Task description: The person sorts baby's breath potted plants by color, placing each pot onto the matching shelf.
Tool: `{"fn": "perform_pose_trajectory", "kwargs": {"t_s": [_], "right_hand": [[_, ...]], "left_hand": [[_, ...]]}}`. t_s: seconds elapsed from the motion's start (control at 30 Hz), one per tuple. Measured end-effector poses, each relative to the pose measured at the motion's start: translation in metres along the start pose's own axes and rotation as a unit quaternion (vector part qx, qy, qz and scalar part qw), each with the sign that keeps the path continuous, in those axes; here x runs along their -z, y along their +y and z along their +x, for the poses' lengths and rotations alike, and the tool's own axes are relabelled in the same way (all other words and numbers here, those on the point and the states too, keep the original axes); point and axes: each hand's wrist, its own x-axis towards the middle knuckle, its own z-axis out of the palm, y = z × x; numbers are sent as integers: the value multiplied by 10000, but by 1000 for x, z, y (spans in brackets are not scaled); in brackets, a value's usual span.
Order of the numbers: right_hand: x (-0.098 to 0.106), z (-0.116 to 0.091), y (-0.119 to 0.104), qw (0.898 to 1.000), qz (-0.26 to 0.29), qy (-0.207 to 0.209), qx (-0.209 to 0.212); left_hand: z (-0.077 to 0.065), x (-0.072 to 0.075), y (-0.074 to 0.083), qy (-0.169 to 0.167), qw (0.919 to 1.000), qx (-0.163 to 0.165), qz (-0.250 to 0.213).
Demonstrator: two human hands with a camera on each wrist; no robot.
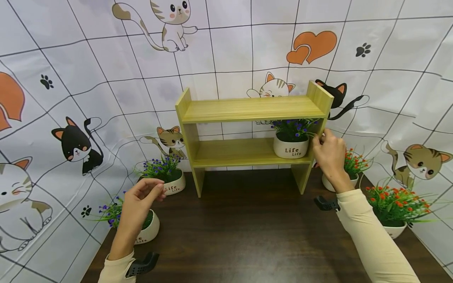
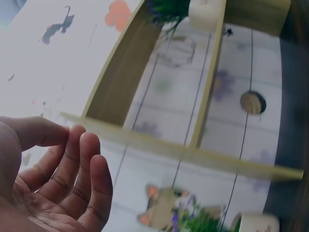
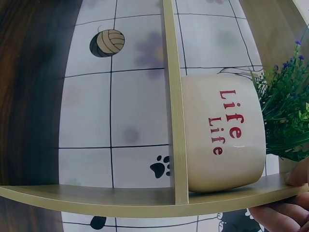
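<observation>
A light wooden two-tier shelf (image 1: 244, 110) stands on the dark table. On its lower board, at the right end, is a white "Life" pot (image 1: 291, 148) with purple flowers. My right hand (image 1: 330, 153) grips the front edge of the shelf's right side panel beside that pot. In the right wrist view the thumb (image 3: 299, 172) lies on the panel's inner side and the fingers (image 3: 285, 215) on its outer side. My left hand (image 1: 139, 202) hangs in the air left of the shelf, fingers loosely curled and holding nothing.
Two purple-flowered pots (image 1: 175, 184) (image 1: 150, 228) stand on the left of the table (image 1: 240, 232). Pots with red flowers (image 1: 354, 163) (image 1: 398, 202) stand on the right, near my right forearm. A cat-patterned wall covering (image 1: 230, 51) rises behind and at both sides.
</observation>
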Motion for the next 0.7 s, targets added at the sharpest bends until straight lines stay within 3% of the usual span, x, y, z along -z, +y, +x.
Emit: {"fn": "perform_pose_trajectory", "kwargs": {"t_s": [0.37,0.7], "right_hand": [[-2,2,3,10000,-5,27,-1],[-3,1,4,9999,16,59,88]], "left_hand": [[-24,54,-8,912,9949,-7,-420],[-51,100,-29,1568,9870,336,-148]]}}
